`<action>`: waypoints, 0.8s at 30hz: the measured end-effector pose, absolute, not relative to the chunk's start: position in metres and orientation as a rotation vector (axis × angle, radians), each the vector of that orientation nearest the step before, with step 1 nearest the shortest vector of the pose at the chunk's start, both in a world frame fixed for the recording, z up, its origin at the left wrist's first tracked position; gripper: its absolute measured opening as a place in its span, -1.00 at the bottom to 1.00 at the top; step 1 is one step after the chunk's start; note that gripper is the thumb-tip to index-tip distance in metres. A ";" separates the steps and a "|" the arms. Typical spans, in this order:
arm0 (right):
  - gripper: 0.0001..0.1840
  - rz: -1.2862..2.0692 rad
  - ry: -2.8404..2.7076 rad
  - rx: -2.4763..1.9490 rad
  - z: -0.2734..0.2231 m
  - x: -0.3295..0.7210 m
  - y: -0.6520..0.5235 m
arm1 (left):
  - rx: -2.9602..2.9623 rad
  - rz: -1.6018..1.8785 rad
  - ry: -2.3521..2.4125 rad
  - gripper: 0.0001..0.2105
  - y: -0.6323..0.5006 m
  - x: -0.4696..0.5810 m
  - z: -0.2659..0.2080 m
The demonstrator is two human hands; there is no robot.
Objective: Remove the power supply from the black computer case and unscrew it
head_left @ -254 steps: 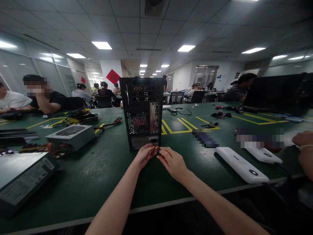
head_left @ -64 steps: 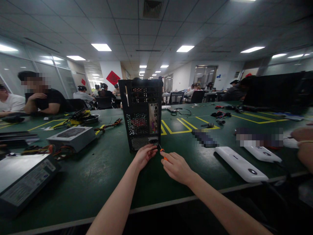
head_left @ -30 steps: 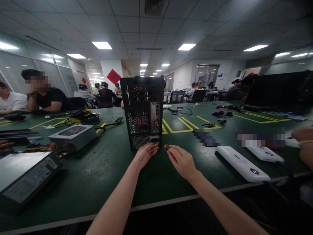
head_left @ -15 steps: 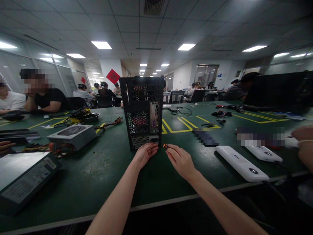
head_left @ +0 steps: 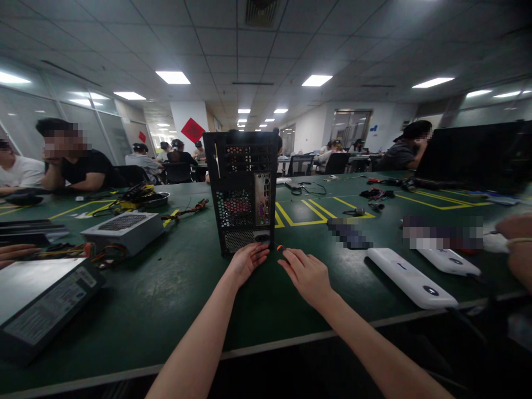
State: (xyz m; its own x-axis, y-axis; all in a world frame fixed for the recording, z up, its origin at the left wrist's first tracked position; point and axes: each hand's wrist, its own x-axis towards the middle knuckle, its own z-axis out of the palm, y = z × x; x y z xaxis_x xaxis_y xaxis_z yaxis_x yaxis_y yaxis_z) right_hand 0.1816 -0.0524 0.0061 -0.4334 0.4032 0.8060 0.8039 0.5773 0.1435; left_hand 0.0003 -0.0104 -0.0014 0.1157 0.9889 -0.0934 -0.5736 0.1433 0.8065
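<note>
A black computer case (head_left: 243,194) stands upright on the green table, its rear panel with ports and perforated grilles turned toward me. My left hand (head_left: 248,263) rests at the case's lower edge, below the power socket, fingers stretched out and holding nothing. Just right of the case's bottom corner, my right hand (head_left: 305,272) pinches a small orange-and-black screwdriver (head_left: 280,249) between thumb and fingers. Only a short end of it shows; the rest is hidden by the hand.
Two power supply units (head_left: 124,230) with cable bundles lie to the left. On the right are white power banks (head_left: 409,277), a blurred phone-like slab (head_left: 349,233) and loose cables (head_left: 376,194). A monitor (head_left: 474,158) stands at far right; a neighbour's hand (head_left: 517,238) reaches in there.
My right hand has turned slightly and the screwdriver's visible end has rotated with it. My left hand stays at the case. A person behind the monitor has raised their head.
</note>
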 end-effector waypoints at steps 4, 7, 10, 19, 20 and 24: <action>-0.82 -0.615 -2.011 -1.002 0.010 0.180 -0.056 | 0.719 1.292 0.735 -0.85 -0.007 -0.001 -0.006; -0.80 -0.626 -2.054 -0.902 0.010 0.176 -0.057 | 0.726 1.291 0.733 -0.85 -0.005 -0.002 -0.008; -0.80 -0.668 -2.079 -0.872 0.009 0.176 -0.056 | 0.722 1.291 0.739 -0.86 -0.006 -0.001 -0.007; -0.76 -0.677 -2.139 -0.894 0.010 0.178 -0.060 | 0.715 1.284 0.754 -0.87 -0.010 0.000 -0.001; -0.74 -0.696 -2.187 -0.834 0.009 0.176 -0.061 | 0.715 1.281 0.750 -0.86 -0.009 -0.001 -0.002; -0.75 -0.716 -2.198 -0.777 0.006 0.176 -0.056 | 0.717 1.277 0.734 -0.85 -0.007 -0.001 -0.006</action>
State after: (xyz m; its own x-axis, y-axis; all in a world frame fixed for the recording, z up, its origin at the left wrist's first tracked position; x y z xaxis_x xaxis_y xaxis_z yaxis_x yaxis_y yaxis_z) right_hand 0.1761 -0.0563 0.0057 -0.5840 0.3168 0.7474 0.6962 0.6690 0.2604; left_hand -0.0013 -0.0071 -0.0058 0.1369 0.9872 -0.0823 -0.5686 0.1464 0.8095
